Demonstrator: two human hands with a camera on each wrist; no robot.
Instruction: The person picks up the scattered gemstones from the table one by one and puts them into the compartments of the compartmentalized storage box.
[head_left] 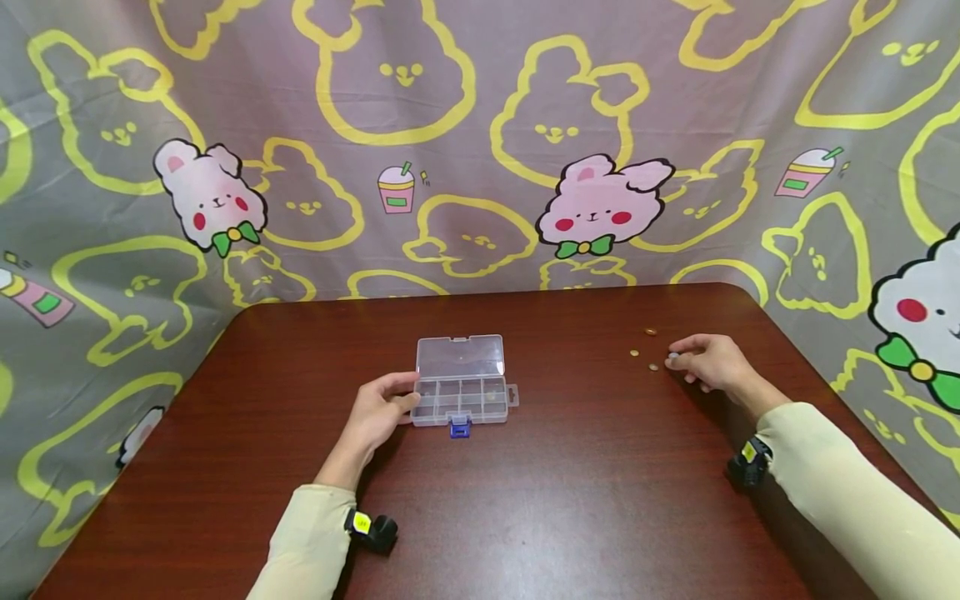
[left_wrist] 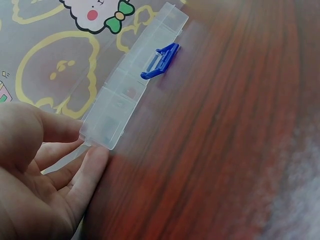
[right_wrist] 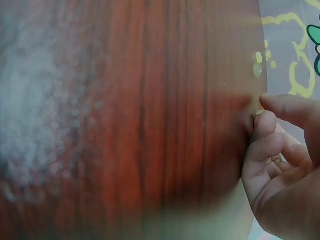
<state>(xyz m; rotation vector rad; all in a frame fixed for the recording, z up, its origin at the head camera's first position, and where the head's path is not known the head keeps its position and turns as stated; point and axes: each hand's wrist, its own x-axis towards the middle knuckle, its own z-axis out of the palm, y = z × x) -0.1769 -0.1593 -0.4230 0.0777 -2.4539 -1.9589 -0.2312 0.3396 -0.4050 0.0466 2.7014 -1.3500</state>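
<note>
A clear plastic compartment box (head_left: 460,400) stands on the table with its lid (head_left: 460,357) raised and its blue latch (head_left: 460,428) hanging at the front. My left hand (head_left: 380,408) grips the box's left end between thumb and fingers. One right-hand compartment holds a small yellowish piece (head_left: 491,397). At the table's right side, my right hand (head_left: 708,364) pinches a small pale piece (head_left: 672,356) between thumb and forefinger, low over the tabletop. Beside those fingertips lie a yellow piece (head_left: 633,353), a pale piece (head_left: 653,367) and an orange-brown oval piece (head_left: 650,332).
The dark red-brown wooden table (head_left: 562,500) reaches back to a patterned cloth (head_left: 465,125) that hangs behind it and along both sides. A clear hanging tab (head_left: 513,395) sticks out from the box's right end.
</note>
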